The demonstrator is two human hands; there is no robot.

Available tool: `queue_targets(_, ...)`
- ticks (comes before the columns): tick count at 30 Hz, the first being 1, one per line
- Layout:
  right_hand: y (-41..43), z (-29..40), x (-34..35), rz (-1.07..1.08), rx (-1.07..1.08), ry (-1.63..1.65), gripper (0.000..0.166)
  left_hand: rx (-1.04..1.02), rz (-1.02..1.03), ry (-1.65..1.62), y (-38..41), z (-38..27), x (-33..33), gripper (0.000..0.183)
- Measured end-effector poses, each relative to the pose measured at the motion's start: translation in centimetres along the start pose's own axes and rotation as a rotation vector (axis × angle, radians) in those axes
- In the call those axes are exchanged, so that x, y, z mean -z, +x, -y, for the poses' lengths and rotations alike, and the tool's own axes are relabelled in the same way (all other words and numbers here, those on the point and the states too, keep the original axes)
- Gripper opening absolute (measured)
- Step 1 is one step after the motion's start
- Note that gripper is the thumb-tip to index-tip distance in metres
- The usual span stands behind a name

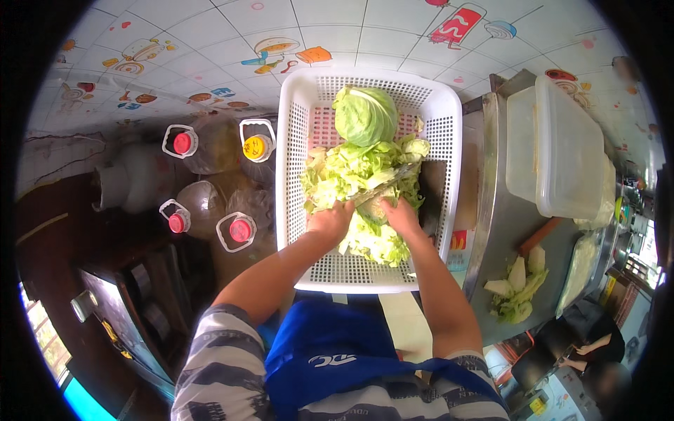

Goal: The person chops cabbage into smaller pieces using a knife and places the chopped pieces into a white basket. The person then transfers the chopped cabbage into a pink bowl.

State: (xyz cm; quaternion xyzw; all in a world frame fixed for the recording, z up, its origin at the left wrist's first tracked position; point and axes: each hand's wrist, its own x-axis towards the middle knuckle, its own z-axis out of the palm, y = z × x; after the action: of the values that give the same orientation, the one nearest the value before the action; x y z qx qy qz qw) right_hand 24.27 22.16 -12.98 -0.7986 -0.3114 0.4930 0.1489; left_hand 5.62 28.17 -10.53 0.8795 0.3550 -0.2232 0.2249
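Note:
A white perforated plastic basket stands before me. My left hand lies over cut cabbage near its middle, its fingers at the end of a narrow metal blade or strip, which runs up to the right; whether they grip it I cannot tell. My right hand has its thumb and fingers on a pale piece of cabbage. Loose cabbage leaves lie around both hands. A whole green cabbage rests at the far end of the basket. A dark flat thing leans by the basket's right side.
Several large plastic bottles with red or yellow caps stand left of the basket. At right, a metal counter holds translucent plastic boxes and cabbage scraps. A tiled wall rises behind. Another person is at the lower right.

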Motion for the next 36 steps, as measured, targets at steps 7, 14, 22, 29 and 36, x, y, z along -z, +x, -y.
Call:
queue_targets(7,0.9,-3.0,-0.7,-0.073,0.028,0.083,0.056,-0.084,-0.109,0.01,-3.0,0.6,0.5,0.019)
queue_targets(14,0.8,-2.0,0.0,0.04,0.101,0.113,0.048,-0.127,-0.041,0.067,-6.8,1.2,2.8,0.027)
queue_targets(22,2.7,-5.4,-1.7,-0.055,0.12,0.156,0.043,-0.117,-0.057,-0.009,-7.8,1.1,3.3,0.021)
queue_targets(29,0.2,-3.7,-1.5,-0.106,0.101,0.119,0.049,-0.073,-0.01,-0.015,-8.4,0.5,3.5,0.014)
queue_targets(36,0.2,-1.8,-1.9,-0.122,-0.013,-0.016,0.064,0.001,-0.012,-0.081,-1.5,-0.3,-0.7,0.019)
